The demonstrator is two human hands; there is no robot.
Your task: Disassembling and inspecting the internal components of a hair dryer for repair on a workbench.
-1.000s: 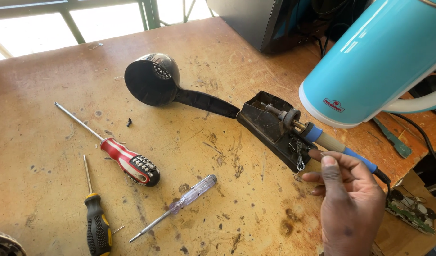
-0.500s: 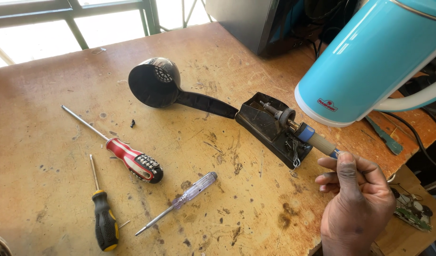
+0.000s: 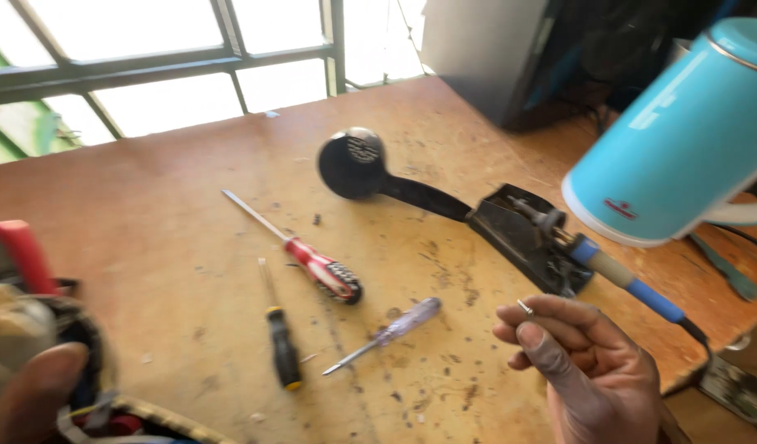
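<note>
A worn wooden desk (image 3: pixel 189 247) is sitting under a barred window. At lower right, the right hand (image 3: pixel 592 370) is pinching a small screw (image 3: pixel 525 309) at its fingertips, keeping it off the desk. At lower left, the left hand (image 3: pixel 25 395) is gripping a blurred device (image 3: pixel 33 329). Three screwdrivers (image 3: pixel 321 270) are lying mid-frame within reach.

Scuffed wooden workbench (image 3: pixel 189 189) bears three screwdrivers (image 3: pixel 322 270).

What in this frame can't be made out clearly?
Head view only:
- Left hand and the bundle it grips: blurred, cut by the frame edge.
- Small metal piece pinched by the right hand: too small to identify.
- Kettle: top and handle cut off.
</note>
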